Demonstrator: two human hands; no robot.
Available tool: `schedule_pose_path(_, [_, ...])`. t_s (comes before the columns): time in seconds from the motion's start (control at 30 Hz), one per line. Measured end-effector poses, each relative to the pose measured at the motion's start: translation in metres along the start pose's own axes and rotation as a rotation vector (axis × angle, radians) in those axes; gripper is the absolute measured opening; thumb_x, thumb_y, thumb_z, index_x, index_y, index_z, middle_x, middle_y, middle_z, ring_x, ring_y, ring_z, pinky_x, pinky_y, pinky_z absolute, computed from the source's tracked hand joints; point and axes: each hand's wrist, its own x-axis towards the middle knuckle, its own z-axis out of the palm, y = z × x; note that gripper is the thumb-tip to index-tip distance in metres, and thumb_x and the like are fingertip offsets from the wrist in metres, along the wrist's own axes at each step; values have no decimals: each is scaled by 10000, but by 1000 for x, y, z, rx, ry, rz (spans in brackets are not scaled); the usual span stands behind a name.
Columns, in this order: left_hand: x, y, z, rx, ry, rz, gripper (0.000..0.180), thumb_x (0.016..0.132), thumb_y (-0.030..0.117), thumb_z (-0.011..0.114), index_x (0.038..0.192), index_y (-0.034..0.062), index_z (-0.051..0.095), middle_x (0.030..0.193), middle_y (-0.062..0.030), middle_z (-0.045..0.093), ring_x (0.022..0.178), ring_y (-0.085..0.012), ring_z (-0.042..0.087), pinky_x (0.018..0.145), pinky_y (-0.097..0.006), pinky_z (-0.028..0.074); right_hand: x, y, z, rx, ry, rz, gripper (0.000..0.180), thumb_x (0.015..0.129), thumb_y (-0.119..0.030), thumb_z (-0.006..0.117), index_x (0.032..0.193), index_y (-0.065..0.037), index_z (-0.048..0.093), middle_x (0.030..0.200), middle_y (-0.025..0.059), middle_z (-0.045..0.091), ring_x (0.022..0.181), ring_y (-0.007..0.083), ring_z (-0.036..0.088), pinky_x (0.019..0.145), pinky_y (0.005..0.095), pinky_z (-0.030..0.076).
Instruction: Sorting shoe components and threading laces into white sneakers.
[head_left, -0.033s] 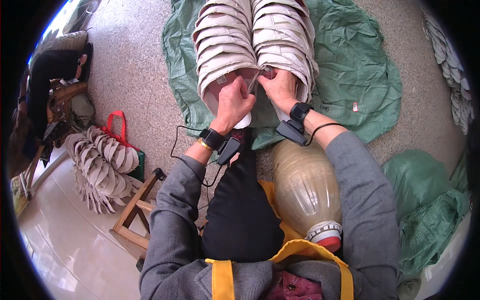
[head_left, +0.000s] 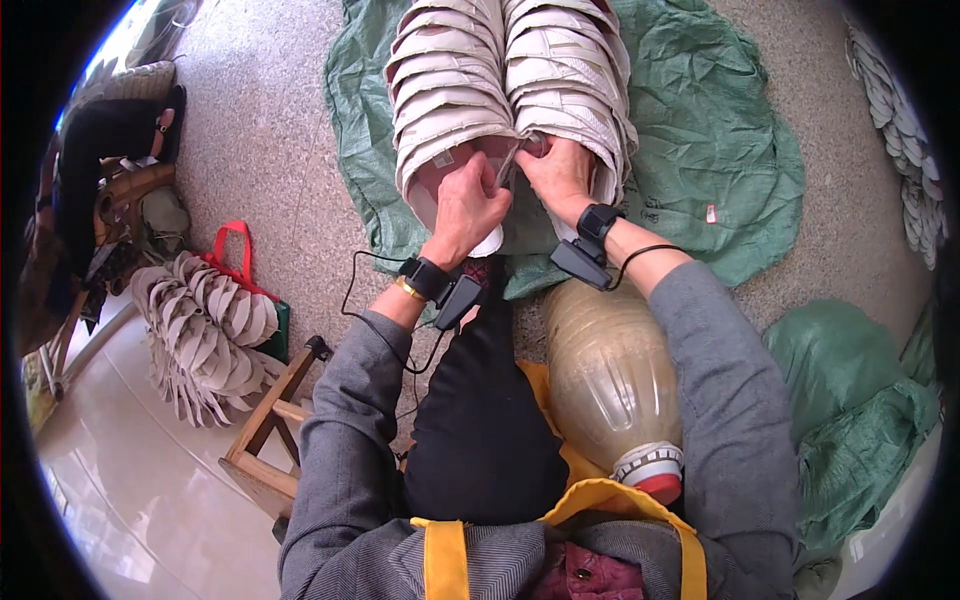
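Two side-by-side rows of cream-white shoe uppers, nested one in another, lie ahead of me on a green woven sheet. The nearest left shoe upper shows its pinkish lining. Over its inner edge, my left hand is closed, its fingertips partly hidden. My right hand reaches into the opening of the nearest right shoe upper and pinches its inner edge close to the left row. Both hands are nearly together, where the two rows meet. Each wrist carries a black strap with a small dark device and a cable.
A large cloudy plastic bottle with a red-and-white cap lies beside my leg. Left are a wooden stool, a bundle of beige shoe pieces and a red-handled bag. Right are green sacks and stacked pale pieces.
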Motion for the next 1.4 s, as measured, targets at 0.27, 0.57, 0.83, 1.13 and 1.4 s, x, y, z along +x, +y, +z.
schedule_pose_path(0.27, [0,-2,2,-18,-42,-44,188,704,92,658,797,17,514,663,-180,579,676,-403,605,636,-488,481,0,19,-9,110,-158,3,174,830,-180,682,844,-8,670,685,103,690,581,185,680,531,324,534])
schedule_pose_path(0.57, [0,12,23,-220,47,66,125,875,60,632,965,19,557,770,-119,606,662,-260,582,628,-374,487,-12,2,-49,506,-472,200,176,902,-157,666,943,10,632,751,57,696,555,95,625,468,241,505])
schedule_pose_path(0.83, [16,-6,41,-481,-207,-299,199,993,199,577,945,8,602,743,-75,604,665,-127,547,614,-310,458,-16,5,-55,559,-562,297,141,931,-92,635,986,35,609,782,103,695,591,128,660,497,260,552])
schedule_pose_path(1.13, [-4,12,-8,-299,-526,50,161,904,125,623,903,-19,552,727,-171,549,662,-260,551,639,-387,460,-22,2,-53,401,-314,195,395,875,-158,683,1177,85,607,769,139,706,624,159,694,513,287,559])
schedule_pose_path(1.4, [3,16,-18,-262,-657,143,160,925,113,615,918,-13,517,706,-107,487,654,-183,453,629,-361,435,-35,-5,-51,117,-132,-68,330,840,-227,745,1041,22,662,708,155,685,562,227,662,592,370,534])
